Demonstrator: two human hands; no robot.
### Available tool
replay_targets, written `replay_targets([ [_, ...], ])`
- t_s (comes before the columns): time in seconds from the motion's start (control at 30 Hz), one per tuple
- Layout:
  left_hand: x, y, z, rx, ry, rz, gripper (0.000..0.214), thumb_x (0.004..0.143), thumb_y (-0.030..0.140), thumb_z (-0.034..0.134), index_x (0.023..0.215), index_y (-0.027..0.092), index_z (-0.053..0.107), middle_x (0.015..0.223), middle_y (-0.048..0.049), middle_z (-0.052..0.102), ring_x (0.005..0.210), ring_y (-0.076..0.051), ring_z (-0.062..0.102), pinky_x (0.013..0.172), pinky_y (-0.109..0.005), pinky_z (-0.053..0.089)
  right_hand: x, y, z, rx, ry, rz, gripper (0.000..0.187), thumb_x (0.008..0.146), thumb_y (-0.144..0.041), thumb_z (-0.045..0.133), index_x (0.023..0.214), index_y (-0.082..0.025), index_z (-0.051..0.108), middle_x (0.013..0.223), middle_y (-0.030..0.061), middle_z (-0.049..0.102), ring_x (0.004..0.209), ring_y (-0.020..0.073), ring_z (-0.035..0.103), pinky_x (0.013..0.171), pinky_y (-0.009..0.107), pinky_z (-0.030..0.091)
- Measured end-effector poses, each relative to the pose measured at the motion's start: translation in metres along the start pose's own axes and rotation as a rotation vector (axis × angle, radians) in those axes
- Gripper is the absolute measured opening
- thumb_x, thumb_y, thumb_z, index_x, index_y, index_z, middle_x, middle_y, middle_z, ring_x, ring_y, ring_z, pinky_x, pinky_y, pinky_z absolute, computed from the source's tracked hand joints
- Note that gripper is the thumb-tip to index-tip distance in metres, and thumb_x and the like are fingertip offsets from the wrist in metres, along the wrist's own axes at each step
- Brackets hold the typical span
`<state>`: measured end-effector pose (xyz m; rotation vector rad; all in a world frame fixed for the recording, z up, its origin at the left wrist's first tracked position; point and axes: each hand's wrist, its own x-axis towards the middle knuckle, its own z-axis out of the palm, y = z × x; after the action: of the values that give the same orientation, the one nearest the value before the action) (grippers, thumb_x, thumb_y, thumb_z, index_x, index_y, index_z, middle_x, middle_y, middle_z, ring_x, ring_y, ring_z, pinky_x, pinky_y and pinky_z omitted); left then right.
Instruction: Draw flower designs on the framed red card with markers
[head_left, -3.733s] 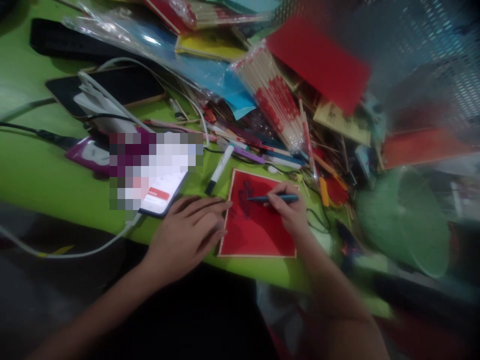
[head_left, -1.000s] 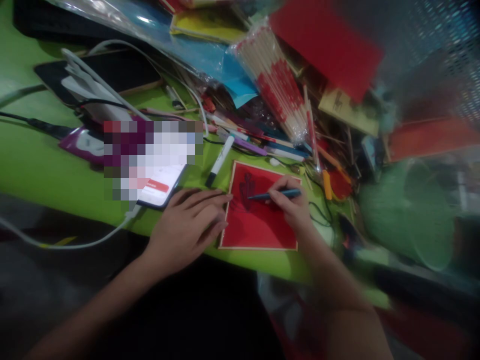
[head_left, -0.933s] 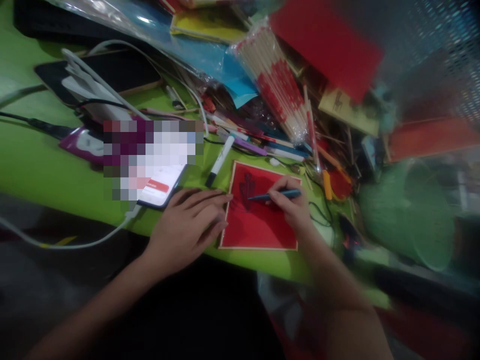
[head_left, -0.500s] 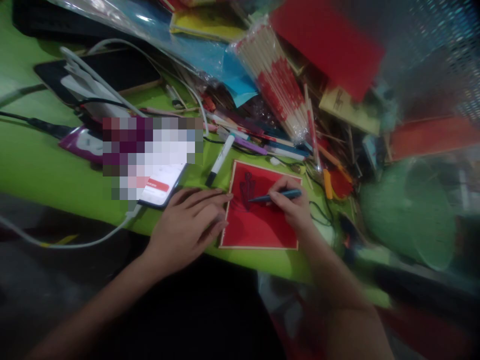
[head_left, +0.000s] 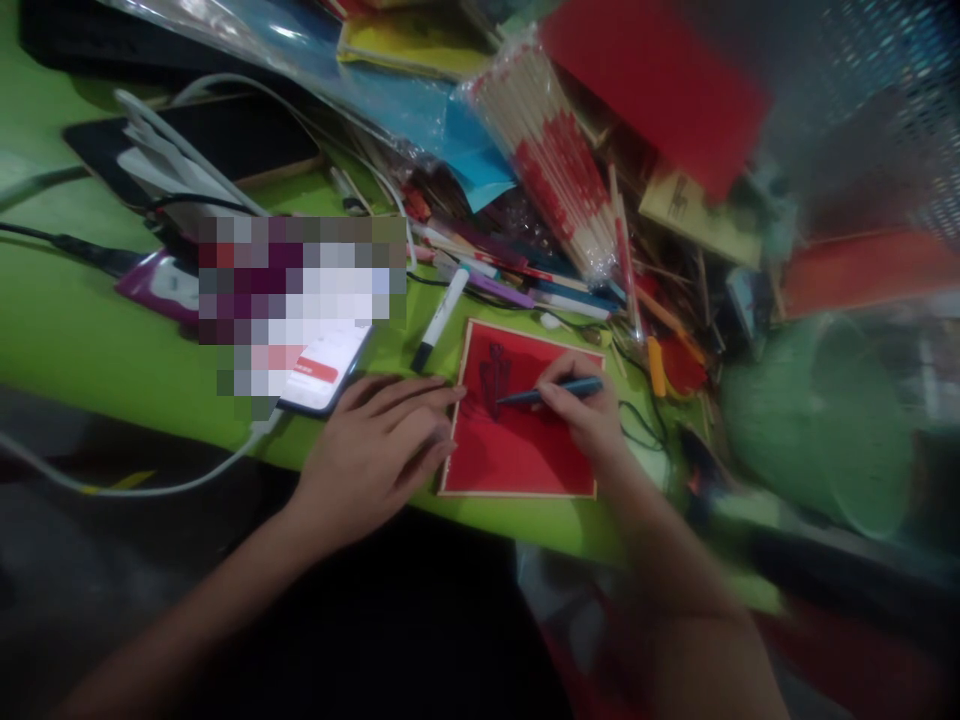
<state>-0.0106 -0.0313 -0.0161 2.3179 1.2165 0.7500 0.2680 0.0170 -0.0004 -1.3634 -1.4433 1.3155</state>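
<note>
A red card (head_left: 525, 455) with a pale wooden-looking border lies on the green table (head_left: 409, 420) before me. Dark lines form a drawing (head_left: 494, 383) on its upper left part. My right hand (head_left: 581, 400) is closed around a dark blue pen (head_left: 559, 391), its tip on or just above the drawing. My left hand (head_left: 382, 440) lies flat with fingers stretched out, fingertips at the card's left edge. A white marker with a dark cap (head_left: 441, 320) rests above the card. Close to my left fingers is a lit phone (head_left: 319, 375), its upper screen blurred out.
A purple power strip (head_left: 161, 290) with cables and a dark phone or tablet (head_left: 262, 140) are at left. Behind the card are pens, wrapped sticks (head_left: 551, 160) and red paper (head_left: 652, 90). A green bowl-like container (head_left: 817, 425) stands at right.
Almost nothing differs. Both hands, the pen and the card stay in place; the view has shifted very slightly.
</note>
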Motion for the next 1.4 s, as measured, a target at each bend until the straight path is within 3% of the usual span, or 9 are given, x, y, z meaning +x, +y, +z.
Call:
replay_targets([
  [0.3, -0.0006, 0.0, 0.0005, -0.009, -0.01, -0.034, 0.017, 0.105, 0.031, 0.05, 0.104, 0.025, 0.066, 0.139, -0.0027, 0.075, 0.133, -0.027, 0.066, 0.111, -0.051, 0.043, -0.001, -0.0039, -0.0001, 0.019, -0.052, 0.012, 0.025, 0.084, -0.044, 0.083, 0.08, -0.023, 0.07, 0.068, -0.0026, 0.068, 0.058, 0.0131, 0.063, 0.054, 0.025, 0.047],
  [0.67, -0.0012, 0.0005, -0.0006, -0.025, -0.018, -0.038, 0.015, 0.105, 0.03, 0.051, 0.101, 0.026, 0.065, 0.142, -0.0025, 0.073, 0.134, -0.027, 0.066, 0.112, -0.052, 0.042, 0.0003, 0.0018, 0.001, -0.025, 0.044, -0.034, 0.027, 0.087, -0.048, 0.081, 0.085, -0.024, 0.069, 0.074, -0.0014, 0.071, 0.064, 0.0153, 0.067, 0.06, 0.027, 0.054],
  [1.4, -0.0007, 0.0006, -0.0007, -0.032, -0.023, -0.041, 0.015, 0.105, 0.031, 0.051, 0.102, 0.025, 0.065, 0.142, -0.003, 0.073, 0.134, -0.027, 0.066, 0.111, -0.052, 0.042, 0.0024, -0.0049, 0.0047, -0.035, 0.026, -0.012, 0.028, 0.086, -0.049, 0.083, 0.086, -0.024, 0.069, 0.073, -0.001, 0.072, 0.065, 0.0153, 0.068, 0.061, 0.027, 0.053],
])
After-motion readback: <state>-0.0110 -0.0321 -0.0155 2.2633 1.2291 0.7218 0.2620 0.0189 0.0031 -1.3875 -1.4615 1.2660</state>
